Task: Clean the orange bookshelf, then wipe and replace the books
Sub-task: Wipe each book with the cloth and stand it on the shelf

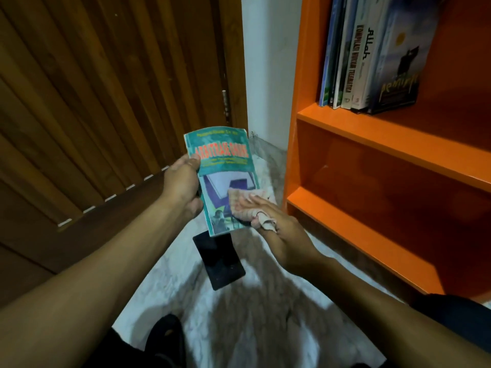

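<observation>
My left hand point(183, 185) grips a teal paperback book point(221, 166) by its left edge, cover facing me, above the floor. My right hand point(276, 229) presses a pale cloth point(248, 205) flat against the lower right of the cover, with part of the cloth wrapped round a finger. The orange bookshelf point(372, 134) stands to the right. Several books point(372, 54) stand upright on its upper shelf; the lower shelf visible here holds nothing.
A black phone point(219, 261) lies on the marbled floor point(252, 314) just below the held book. A brown slatted wooden door point(106, 102) fills the left. A white wall strip point(268, 62) separates door and shelf. My dark-clothed knees sit at the bottom.
</observation>
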`<state>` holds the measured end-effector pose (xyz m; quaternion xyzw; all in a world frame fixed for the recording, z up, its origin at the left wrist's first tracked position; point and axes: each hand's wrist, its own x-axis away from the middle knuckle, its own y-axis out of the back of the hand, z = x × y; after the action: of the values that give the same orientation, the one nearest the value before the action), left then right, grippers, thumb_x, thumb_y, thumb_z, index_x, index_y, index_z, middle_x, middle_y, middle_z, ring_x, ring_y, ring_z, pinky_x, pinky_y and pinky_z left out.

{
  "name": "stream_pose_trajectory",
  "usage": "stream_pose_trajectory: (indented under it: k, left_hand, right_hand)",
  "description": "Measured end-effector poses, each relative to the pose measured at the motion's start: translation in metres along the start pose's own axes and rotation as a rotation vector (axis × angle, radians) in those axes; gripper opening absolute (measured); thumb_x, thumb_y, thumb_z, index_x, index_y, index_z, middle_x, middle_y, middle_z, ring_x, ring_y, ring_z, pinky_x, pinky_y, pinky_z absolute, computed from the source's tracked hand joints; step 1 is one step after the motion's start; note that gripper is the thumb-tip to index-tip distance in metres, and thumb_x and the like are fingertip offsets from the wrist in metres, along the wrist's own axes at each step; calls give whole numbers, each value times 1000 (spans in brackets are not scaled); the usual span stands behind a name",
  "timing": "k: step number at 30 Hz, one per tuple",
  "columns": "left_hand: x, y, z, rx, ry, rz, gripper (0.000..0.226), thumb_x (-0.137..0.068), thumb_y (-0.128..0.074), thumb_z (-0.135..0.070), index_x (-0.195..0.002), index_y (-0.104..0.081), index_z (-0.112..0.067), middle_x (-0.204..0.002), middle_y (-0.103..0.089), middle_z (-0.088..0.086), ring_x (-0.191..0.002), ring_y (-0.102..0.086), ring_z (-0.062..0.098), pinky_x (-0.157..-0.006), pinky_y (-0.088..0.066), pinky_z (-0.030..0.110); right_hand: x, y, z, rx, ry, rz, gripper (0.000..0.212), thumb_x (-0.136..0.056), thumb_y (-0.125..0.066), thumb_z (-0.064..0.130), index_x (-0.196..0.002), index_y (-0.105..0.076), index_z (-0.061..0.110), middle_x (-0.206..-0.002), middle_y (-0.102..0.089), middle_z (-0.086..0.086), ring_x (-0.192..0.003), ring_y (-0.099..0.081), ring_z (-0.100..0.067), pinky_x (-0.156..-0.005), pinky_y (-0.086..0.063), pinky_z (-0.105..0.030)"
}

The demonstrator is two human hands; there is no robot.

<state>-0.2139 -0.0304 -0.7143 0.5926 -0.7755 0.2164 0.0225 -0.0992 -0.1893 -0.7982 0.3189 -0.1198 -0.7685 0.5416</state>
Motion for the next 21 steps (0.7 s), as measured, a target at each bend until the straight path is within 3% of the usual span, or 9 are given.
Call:
stream_pose_trajectory:
  k: [4, 6, 8, 12, 16, 19, 21]
  left_hand:
    - [-10, 13, -13, -9, -56, -55, 21, -104, -46, -26, -116, -60, -17, -110, -74, 12, -94, -74, 32, -88, -56, 57]
    - [-9, 15, -16, -54, -117, -42, 20, -105, -44, -25, -117, -58, -16, -113, -72, 12, -97, -73, 30, -89, -57, 54]
    - [-6, 13, -17, -121, -199, -12, 18, -105, -44, -21, -113, -58, -14, -113, -71, 13, -97, -73, 28, -87, -59, 48]
    - [2, 6, -6, -288, -267, 64, 16, -105, -45, -17, -109, -59, -10, -94, -71, 6, -72, -73, 11, -61, -60, 25]
    - [16, -2, 16, -409, -218, 216, 20, -104, -47, -13, -115, -62, -6, -96, -72, 10, -78, -73, 19, -64, -61, 27]
    - [26, -11, 37, -446, -196, 345, 20, -102, -49, -10, -114, -65, -7, -94, -74, 10, -77, -74, 18, -65, -60, 28]
    - [33, -18, 49, -441, -178, 396, 20, -102, -49, -7, -110, -67, -8, -88, -75, 5, -72, -73, 14, -62, -57, 25]
  right_hand:
    - [4, -6, 2, -37, 1, 59, 33, -104, -44, 21, -129, -65, 21, -138, -60, 8, -131, -50, -4, -110, -42, -33]
    - [5, -1, 11, -149, -124, 105, 25, -106, -44, 26, -113, -68, 26, -108, -71, 22, -101, -64, 6, -84, -53, -27]
    - [1, 4, 17, -278, -227, 63, 23, -105, -44, 32, -98, -66, 28, -83, -71, 22, -77, -65, 6, -67, -49, -17]
    - [-12, 15, 15, -357, -342, -291, 31, -105, -43, 32, -88, -66, 19, -72, -71, 8, -67, -65, -3, -62, -47, -20]
    - [-24, 38, 5, -587, -504, -622, 30, -106, -41, 29, -99, -66, 14, -99, -74, -8, -95, -70, -25, -87, -55, -45]
    - [-27, 52, 5, -441, -340, -830, 27, -106, -41, 35, -100, -64, 23, -91, -73, 7, -80, -68, -11, -75, -56, -47]
    - [-27, 54, 4, -273, -173, -776, 29, -104, -40, 40, -115, -65, 29, -114, -71, 8, -100, -66, -15, -93, -53, -46]
